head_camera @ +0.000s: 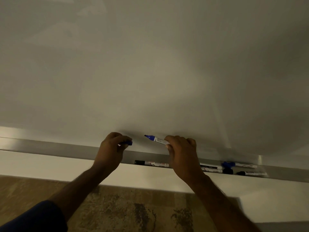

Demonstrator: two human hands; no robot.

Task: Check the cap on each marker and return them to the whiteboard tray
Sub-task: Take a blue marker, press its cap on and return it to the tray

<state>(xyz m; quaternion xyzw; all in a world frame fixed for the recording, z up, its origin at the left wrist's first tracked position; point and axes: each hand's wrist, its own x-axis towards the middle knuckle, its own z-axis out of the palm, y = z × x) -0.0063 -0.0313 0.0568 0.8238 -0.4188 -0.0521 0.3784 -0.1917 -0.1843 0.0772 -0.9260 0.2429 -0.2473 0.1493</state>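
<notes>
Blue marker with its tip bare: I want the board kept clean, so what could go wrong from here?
1. The blue marker's bare tip hangs close to the whiteboard; a small slip of the right hand could leave a stroke.
2. The blue cap sits apart in the left hand; a skewed push could ink the fingers.
3. The tray below already holds markers; a dropped cap might knock them.

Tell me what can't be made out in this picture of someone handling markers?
Head view only:
- Blue marker: its rear half is hidden in the right hand.
- Blue cap: mostly covered by the left hand.
- Markers in the whiteboard tray: the right hand hides the black-capped marker's end; label print is too small and blurred.
- Both forearms are cut off by the bottom edge.
</notes>
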